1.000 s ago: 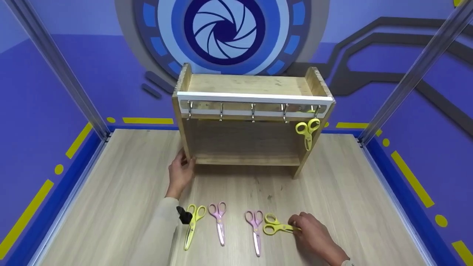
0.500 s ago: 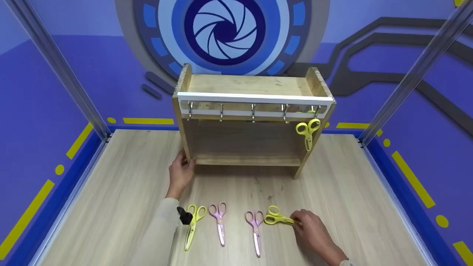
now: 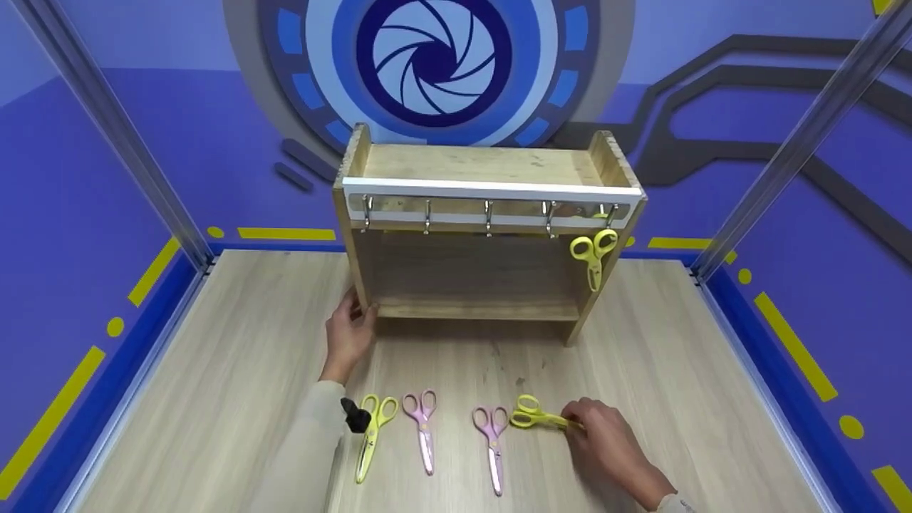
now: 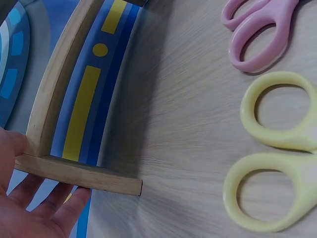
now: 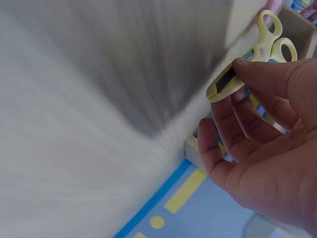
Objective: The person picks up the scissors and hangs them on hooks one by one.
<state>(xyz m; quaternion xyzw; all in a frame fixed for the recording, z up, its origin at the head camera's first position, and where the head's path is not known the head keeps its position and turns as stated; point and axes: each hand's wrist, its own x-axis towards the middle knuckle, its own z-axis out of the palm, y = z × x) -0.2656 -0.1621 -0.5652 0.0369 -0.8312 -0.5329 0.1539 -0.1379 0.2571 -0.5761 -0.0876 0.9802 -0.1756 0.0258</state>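
Observation:
My left hand (image 3: pixel 348 338) grips the lower left side panel of a wooden shelf rack (image 3: pixel 477 311), thumb in front and fingers behind, as the left wrist view also shows. Between thumb and fingers of my right hand (image 3: pixel 602 438) a pair of yellow scissors (image 3: pixel 531 415) is pinched by its blade end. Its handle loops point left, and in the right wrist view the right hand (image 5: pixel 277 134) has the thumb along the blades. Pink scissors (image 3: pixel 493 445) lie just left of the held pair. A second yellow pair (image 3: pixel 594 256) hangs from the rack's rightmost hook.
More pink scissors (image 3: pixel 423 431) and another yellow pair (image 3: pixel 370 442) lie on the table (image 3: pixel 235 399) near the left forearm. A white rail (image 3: pixel 491 189) with several metal hooks runs across the rack's front. Blue walls (image 3: pixel 819 235) and metal posts stand around the table.
The yellow scissors in my right hand have turned, their loops tipping up from lying flat and shifting slightly away from me. The left hand stays on the rack.

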